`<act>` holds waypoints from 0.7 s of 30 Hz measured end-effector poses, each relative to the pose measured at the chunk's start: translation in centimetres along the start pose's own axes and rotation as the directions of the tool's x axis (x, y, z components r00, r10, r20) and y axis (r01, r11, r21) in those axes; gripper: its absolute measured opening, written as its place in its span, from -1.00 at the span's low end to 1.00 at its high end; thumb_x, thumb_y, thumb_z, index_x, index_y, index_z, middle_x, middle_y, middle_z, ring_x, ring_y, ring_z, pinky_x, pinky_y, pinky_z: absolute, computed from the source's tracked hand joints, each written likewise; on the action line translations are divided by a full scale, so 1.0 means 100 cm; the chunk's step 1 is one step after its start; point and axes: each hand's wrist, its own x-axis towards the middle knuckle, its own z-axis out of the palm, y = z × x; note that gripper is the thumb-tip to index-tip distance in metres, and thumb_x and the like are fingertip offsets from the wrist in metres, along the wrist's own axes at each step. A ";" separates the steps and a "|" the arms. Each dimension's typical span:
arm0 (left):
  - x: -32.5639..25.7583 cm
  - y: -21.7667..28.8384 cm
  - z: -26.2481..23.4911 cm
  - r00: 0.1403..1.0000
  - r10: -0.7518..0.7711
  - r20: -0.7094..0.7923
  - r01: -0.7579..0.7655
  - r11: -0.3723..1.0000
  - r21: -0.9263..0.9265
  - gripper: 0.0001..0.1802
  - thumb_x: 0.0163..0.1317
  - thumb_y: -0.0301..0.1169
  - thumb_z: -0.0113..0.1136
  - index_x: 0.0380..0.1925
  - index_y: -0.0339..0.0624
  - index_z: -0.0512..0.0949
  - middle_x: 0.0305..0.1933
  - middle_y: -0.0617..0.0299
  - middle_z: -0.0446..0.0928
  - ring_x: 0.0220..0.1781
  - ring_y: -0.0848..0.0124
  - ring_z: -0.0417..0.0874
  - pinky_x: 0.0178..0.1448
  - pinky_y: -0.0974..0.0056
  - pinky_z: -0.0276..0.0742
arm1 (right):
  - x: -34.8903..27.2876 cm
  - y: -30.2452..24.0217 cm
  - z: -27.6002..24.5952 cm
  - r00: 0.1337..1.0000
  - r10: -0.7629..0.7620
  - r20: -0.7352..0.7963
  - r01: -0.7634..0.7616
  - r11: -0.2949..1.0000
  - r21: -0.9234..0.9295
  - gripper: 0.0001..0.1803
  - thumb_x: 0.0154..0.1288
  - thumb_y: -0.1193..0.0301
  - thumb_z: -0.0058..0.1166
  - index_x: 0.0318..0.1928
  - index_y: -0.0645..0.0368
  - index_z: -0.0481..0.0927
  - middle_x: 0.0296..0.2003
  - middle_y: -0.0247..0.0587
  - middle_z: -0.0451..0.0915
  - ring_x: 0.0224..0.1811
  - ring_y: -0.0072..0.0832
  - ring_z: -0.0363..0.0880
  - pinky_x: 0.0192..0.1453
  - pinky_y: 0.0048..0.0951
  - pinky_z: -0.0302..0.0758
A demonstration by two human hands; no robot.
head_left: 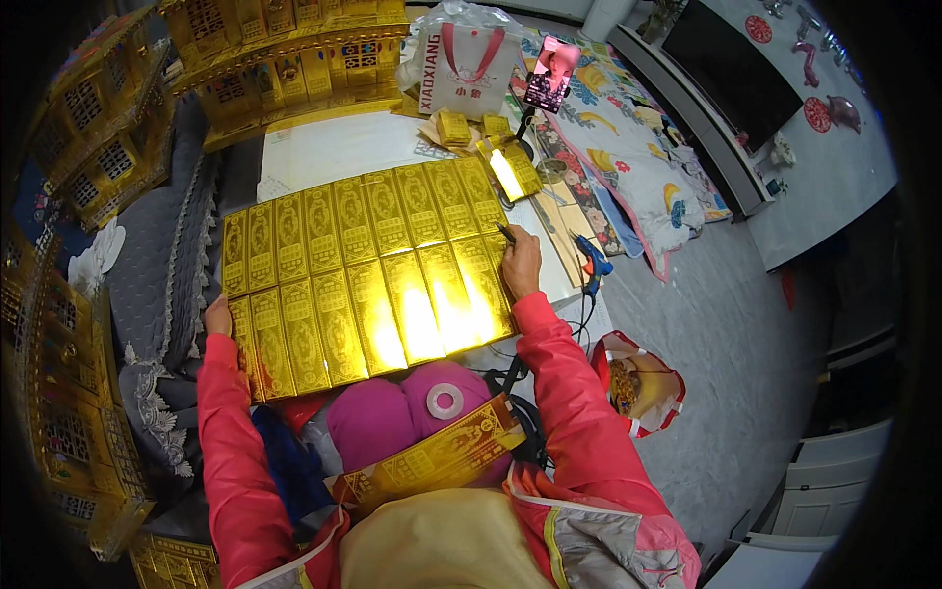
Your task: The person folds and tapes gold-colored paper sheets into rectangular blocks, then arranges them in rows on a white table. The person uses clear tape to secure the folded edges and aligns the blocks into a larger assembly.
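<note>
A large gold panel, made up of two rows of shiny embossed gold packets, lies in front of me. My left hand is closed on its left edge, most of the fingers hidden by the panel. At its right edge, my right hand is closed around a dark pen-like stick and touches the panel's side. Across my lap, on purple cloth, lies a gold printed strip. A white roll of tape sits just above that strip.
Right of the panel lies a blue glue gun with its cord. Behind stand a phone on a holder, a white bag and small gold packets. Gold model buildings rise at back left. A red-rimmed bag stands on the floor.
</note>
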 end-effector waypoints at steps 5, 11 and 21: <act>0.009 -0.009 0.002 1.000 -0.017 0.005 0.017 1.000 0.002 -0.47 0.52 -0.14 -0.14 0.36 -0.19 0.34 0.46 0.04 0.26 0.43 0.05 0.31 0.43 0.05 0.29 | 0.001 0.001 0.000 0.999 0.029 0.030 -0.029 1.000 0.009 -0.61 0.12 0.71 -0.05 -0.01 0.25 0.57 -0.14 0.01 0.62 -0.11 0.03 0.45 0.07 -0.12 0.41; 0.038 -0.034 -0.001 0.998 0.015 0.065 -0.019 0.998 0.061 -0.41 0.51 -0.03 -0.17 0.36 -0.18 0.32 0.46 0.04 0.25 0.43 0.05 0.30 0.43 0.04 0.29 | 0.004 0.003 -0.008 1.000 0.010 0.021 -0.010 0.999 -0.040 -0.68 0.21 0.64 -0.08 -0.01 0.30 0.53 -0.13 0.06 0.58 -0.08 0.06 0.46 0.05 -0.08 0.42; -0.020 0.008 -0.027 0.975 0.153 -0.163 -0.115 0.969 0.220 -0.36 0.48 0.01 -0.11 0.36 -0.22 0.31 0.42 -0.03 0.29 0.41 0.06 0.33 0.43 0.07 0.27 | 0.001 0.040 -0.037 0.966 0.254 0.046 -0.219 0.901 -0.373 -0.55 0.18 0.47 0.08 0.11 0.35 0.47 0.07 0.16 0.46 0.12 0.08 0.38 0.20 -0.06 0.35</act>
